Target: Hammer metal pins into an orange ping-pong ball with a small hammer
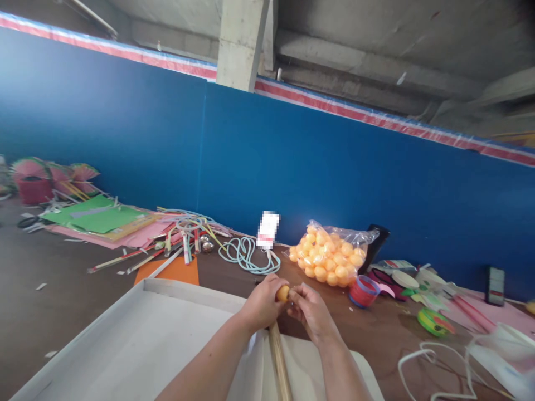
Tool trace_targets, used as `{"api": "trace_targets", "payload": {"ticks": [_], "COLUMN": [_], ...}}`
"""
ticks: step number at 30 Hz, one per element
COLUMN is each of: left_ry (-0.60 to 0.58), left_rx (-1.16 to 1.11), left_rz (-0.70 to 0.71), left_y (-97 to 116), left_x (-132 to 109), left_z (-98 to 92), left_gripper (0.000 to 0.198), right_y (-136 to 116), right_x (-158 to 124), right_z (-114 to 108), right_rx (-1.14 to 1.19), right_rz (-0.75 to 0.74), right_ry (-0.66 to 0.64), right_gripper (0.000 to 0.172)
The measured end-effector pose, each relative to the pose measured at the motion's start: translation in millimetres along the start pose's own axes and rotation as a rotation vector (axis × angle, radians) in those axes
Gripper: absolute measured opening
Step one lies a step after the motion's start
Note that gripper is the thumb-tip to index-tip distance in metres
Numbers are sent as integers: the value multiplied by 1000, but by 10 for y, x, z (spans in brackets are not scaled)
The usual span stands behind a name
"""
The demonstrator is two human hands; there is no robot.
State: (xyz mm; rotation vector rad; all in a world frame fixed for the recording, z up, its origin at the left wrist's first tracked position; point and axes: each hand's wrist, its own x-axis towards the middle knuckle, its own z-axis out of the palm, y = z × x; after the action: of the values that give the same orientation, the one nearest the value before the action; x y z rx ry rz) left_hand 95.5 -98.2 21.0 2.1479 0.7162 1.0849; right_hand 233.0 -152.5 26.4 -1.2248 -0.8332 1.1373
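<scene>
My left hand [262, 305] is closed round the top of a light wooden stick [279, 362] that runs down toward me between my forearms. A small orange ball [283, 293] sits at the stick's top end, between both hands. My right hand [310, 312] is closed against the ball from the right, fingers pinching at it. Both hands hover over the far edge of a shallow white tray [137, 340].
A clear bag of orange balls [330, 256] lies behind the hands. Pale blue cord [244, 253], sticks and coloured paper [100, 220] lie at the left, a striped roll [364, 291], a green disc [433, 322] and a phone [495, 285] at the right. A blue wall closes the back.
</scene>
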Motion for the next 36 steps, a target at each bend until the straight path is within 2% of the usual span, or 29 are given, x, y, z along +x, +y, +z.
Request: {"api": "trace_targets", "payload": {"ticks": [5,6,8,12,15,26,36], "left_ry": [20,55,90,127,92,62,58], "left_rx": [-123,-142,-167,-230,-254,-330,-174], "left_rz": [32,17,-19,-182,-201,-162,0], "left_y": [168,174,130,-78,-159,-133,-65], "left_x": [1,4,13,41,49,42,6], "left_z": [2,-2,-13,-28,-23,0,-6], "left_gripper": [38,40,41,40,43,46,41], "right_y": [31,35,37,20,-5,-88,-7], "right_x": [23,29,43,62,45,-67,10], "right_z": [35,40,38,9,19,99,70], "right_rx": [-30,-36,-43,-66,-75,-79,-215], "right_rz": [-43,-49,-58,-62,-52,-11,-29], "right_ry": [1,7,46,163,177,100,102], "right_gripper": [14,15,16,22,27,36,39]}}
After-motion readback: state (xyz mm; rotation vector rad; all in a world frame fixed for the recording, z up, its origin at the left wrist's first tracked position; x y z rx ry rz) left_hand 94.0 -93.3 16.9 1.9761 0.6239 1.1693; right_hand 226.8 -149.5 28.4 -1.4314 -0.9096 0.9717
